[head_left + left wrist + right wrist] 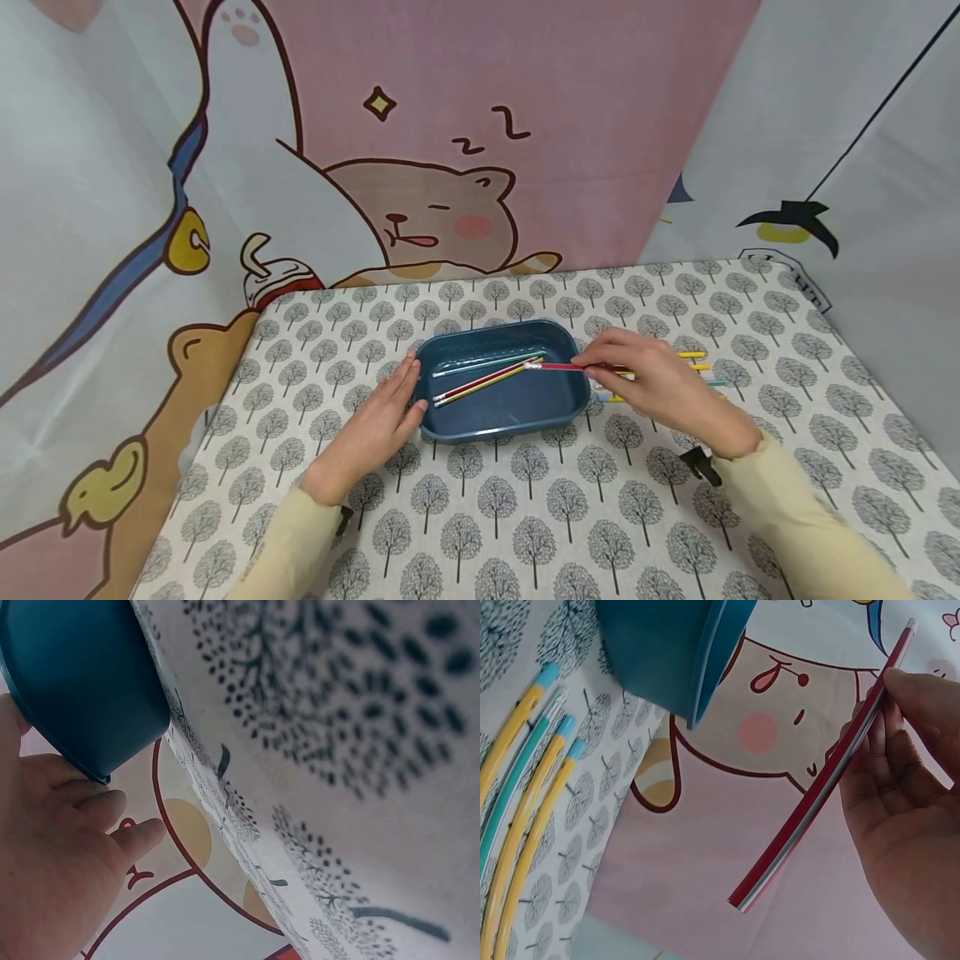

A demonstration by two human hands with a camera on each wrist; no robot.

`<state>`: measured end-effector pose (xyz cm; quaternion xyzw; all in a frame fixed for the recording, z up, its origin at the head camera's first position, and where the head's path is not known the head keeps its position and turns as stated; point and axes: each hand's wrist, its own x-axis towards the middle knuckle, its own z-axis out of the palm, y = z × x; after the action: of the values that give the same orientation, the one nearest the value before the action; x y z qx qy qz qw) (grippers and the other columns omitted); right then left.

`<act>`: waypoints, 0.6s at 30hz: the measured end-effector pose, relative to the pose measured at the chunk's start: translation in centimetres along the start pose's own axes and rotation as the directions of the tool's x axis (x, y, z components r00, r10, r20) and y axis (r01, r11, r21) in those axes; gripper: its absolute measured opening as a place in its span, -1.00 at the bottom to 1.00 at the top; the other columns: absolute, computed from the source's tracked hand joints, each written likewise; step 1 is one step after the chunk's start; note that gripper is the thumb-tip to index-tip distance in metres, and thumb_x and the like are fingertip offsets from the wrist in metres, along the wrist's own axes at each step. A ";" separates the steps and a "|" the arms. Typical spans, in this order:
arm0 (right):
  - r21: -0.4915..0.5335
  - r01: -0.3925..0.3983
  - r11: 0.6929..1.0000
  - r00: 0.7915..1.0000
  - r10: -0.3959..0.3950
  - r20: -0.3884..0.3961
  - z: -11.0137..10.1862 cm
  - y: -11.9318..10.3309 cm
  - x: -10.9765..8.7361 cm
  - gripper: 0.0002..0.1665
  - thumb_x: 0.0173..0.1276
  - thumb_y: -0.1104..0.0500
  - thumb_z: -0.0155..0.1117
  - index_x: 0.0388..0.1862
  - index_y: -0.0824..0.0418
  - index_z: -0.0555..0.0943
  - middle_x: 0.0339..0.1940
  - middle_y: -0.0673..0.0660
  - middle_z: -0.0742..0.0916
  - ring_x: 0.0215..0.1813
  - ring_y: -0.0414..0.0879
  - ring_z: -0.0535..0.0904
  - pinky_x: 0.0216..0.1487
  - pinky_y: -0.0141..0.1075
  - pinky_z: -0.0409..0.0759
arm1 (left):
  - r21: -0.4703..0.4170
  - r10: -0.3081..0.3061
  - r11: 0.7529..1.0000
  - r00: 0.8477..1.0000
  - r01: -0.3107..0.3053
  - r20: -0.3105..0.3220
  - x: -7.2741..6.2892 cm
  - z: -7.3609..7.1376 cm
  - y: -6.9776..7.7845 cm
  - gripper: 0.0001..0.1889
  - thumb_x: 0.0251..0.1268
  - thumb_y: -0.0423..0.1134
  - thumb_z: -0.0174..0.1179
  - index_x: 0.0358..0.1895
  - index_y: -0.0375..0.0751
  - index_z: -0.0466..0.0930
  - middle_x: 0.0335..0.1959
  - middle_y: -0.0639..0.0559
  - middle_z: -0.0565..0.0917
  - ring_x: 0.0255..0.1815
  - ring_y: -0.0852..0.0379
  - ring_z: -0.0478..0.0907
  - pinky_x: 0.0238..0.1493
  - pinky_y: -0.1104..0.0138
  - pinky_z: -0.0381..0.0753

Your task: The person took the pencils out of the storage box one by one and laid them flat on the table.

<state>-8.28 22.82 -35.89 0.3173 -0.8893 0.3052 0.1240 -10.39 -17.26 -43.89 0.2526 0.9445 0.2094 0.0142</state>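
Observation:
My right hand (660,379) pinches a red pencil (553,367) with a white stripe between thumb and fingers. Its eraser end points left, over the right part of a dark blue plastic bin (468,436). In the right wrist view the red pencil (817,784) slants well clear of the tabletop. At the bin's left end, my left hand (367,429) rests its extended fingers and thumb against the wall and rim. Inside the bin lie a teal pencil (480,364), a red one (476,382) and a yellow one (487,387).
Several pencils lie on the table to the right of the bin, partly under my right hand; yellow pencils (536,825) and a teal pencil (514,769) show among them. A tree-print cloth (525,517) covers the table. Cartoon-printed curtains (600,125) hang behind and beside it.

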 end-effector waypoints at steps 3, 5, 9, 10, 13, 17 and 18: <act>-0.007 -0.025 1.000 1.000 0.025 -0.001 -0.4 0.2 -0.5 -0.65 0.33 0.43 0.43 -0.05 0.04 0.81 -0.13 -0.17 0.71 -0.30 -0.33 0.53 -0.40 -0.44 0.55 | 0.001 0.001 1.000 1.000 -0.001 0.002 0.0 0.0 0.0 -0.28 0.68 -0.03 -0.03 0.67 -0.30 -0.04 0.72 -0.05 -0.15 0.66 -0.19 0.03 0.59 -0.14 0.13; -0.011 -0.040 0.999 0.999 0.040 -0.001 -0.7 0.3 -0.8 -0.65 0.34 0.43 0.43 -0.04 0.04 0.81 -0.11 -0.17 0.72 -0.29 -0.34 0.54 -0.38 -0.44 0.56 | 0.001 0.001 1.000 1.000 -0.001 0.002 0.0 0.0 0.0 -0.28 0.68 -0.03 -0.03 0.67 -0.31 -0.04 0.72 -0.05 -0.15 0.66 -0.19 0.03 0.59 -0.14 0.12; -0.016 -0.053 0.998 0.999 0.053 -0.006 -1.2 0.6 -1.5 -0.63 0.33 0.44 0.43 -0.02 0.04 0.81 -0.11 -0.18 0.73 -0.27 -0.35 0.57 -0.36 -0.45 0.57 | 0.002 0.001 1.000 1.000 -0.001 0.003 0.0 0.0 0.1 -0.28 0.68 -0.03 -0.03 0.67 -0.31 -0.04 0.72 -0.04 -0.16 0.66 -0.19 0.02 0.59 -0.14 0.12; -0.020 -0.049 0.999 0.999 0.048 -0.012 -1.3 0.7 -1.6 -0.62 0.32 0.45 0.43 -0.02 0.04 0.81 -0.11 -0.18 0.73 -0.26 -0.35 0.57 -0.36 -0.45 0.57 | 0.002 0.001 1.000 1.000 -0.001 0.003 0.0 0.0 0.0 -0.28 0.68 -0.03 -0.03 0.67 -0.31 -0.04 0.72 -0.04 -0.16 0.66 -0.19 0.02 0.59 -0.14 0.12; -0.025 -0.040 0.999 0.999 0.039 -0.030 -1.5 1.0 -2.0 -0.59 0.27 0.48 0.46 -0.02 0.05 0.81 -0.12 -0.18 0.72 -0.27 -0.34 0.56 -0.37 -0.48 0.55 | 0.004 -0.001 1.000 1.000 0.001 0.005 0.0 0.0 0.0 -0.28 0.69 -0.01 -0.05 0.67 -0.31 -0.04 0.72 -0.04 -0.16 0.66 -0.19 0.02 0.59 -0.14 0.12; -0.049 -0.032 0.998 0.998 0.030 -0.051 -1.8 1.3 -2.5 -0.57 0.20 0.50 0.49 -0.03 0.09 0.82 -0.13 -0.14 0.73 -0.27 -0.32 0.54 -0.38 -0.47 0.55 | 0.003 -0.005 1.000 1.000 0.005 0.006 0.0 0.0 0.0 -0.28 0.69 0.00 -0.05 0.67 -0.30 -0.05 0.72 -0.03 -0.16 0.66 -0.19 0.02 0.59 -0.13 0.12; -0.054 -0.033 0.998 0.998 0.030 -0.053 -1.8 1.4 -2.6 -0.57 0.19 0.50 0.50 -0.04 0.10 0.82 -0.13 -0.13 0.74 -0.27 -0.31 0.54 -0.38 -0.45 0.56 | 0.004 -0.006 1.000 1.000 0.006 0.006 0.0 0.0 0.0 -0.28 0.69 -0.01 -0.05 0.67 -0.30 -0.05 0.72 -0.03 -0.16 0.66 -0.19 0.02 0.59 -0.13 0.12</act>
<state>-7.16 26.07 -36.17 0.2918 -0.8987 0.2905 0.1511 -10.39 -17.25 -43.90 0.2505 0.9456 0.2069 0.0174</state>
